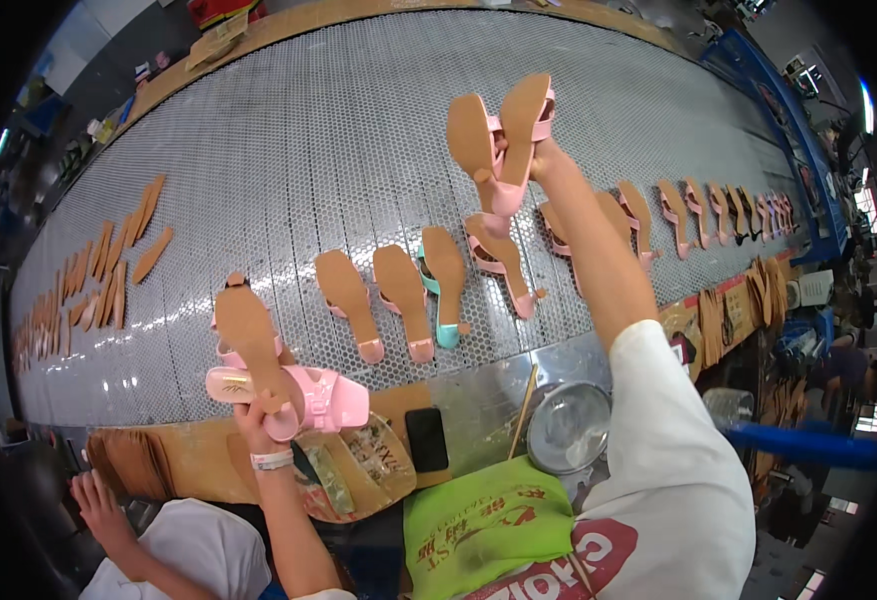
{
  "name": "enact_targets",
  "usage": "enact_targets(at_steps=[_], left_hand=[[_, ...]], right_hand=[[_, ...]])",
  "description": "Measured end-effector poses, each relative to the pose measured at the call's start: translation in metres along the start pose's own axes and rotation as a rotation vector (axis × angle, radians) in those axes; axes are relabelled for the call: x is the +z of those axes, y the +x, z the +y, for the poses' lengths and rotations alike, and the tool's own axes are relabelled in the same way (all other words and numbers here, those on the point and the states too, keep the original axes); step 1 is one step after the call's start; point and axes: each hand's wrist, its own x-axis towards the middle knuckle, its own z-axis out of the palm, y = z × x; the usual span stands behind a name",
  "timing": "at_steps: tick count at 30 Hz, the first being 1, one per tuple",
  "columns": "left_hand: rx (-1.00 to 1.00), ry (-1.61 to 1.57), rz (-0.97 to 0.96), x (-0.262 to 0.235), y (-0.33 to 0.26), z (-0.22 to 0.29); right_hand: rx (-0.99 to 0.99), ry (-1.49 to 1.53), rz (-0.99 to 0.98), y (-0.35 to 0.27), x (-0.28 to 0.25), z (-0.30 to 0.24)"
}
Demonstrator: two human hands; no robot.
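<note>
My left hand point(256, 418) grips a pair of pink heeled sandals point(310, 396) at the near edge of the grey mesh conveyor belt point(288, 150); one of them shows its tan sole. My right hand point(544, 157) reaches out over the belt and holds up two more pink sandals point(500, 135), tan soles toward me. Below them a row of sandals point(403, 290) lies sole up on the belt, one of them teal point(444, 285); the row runs on to the right point(698, 210).
Several loose tan insoles point(108, 270) lie on the belt's left. Along the near ledge are a black phone point(426, 438), a metal bowl point(568, 425), a thin stick point(523, 408) and a green cloth point(483, 525). Another person's hand point(98, 503) is at lower left. A blue rail point(808, 445) stands right.
</note>
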Motion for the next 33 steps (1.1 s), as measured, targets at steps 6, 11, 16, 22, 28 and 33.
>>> enact_targets(at_steps=[6,11,16,22,28,33], left_hand=[[-0.043,0.032,0.024,-0.015,0.028,0.002],[-0.084,0.018,0.049,-0.017,0.046,0.001],[-0.144,0.112,-0.008,-0.055,0.075,-0.006],[-0.177,0.244,0.177,-0.059,0.093,-0.019],[-0.097,0.352,0.215,-0.037,0.1,-0.022],[-0.16,0.4,0.188,-0.055,0.104,-0.035]], right_hand=[[0.014,0.117,-0.075,0.121,-0.065,0.021],[0.018,-0.102,0.103,0.142,-0.083,0.041],[0.017,-0.632,0.308,0.125,-0.09,-0.007],[-0.371,-1.262,0.657,0.107,-0.1,-0.047],[-0.549,-1.107,0.384,0.058,0.006,-0.012],[-0.647,-1.617,0.39,0.083,0.02,0.049]])
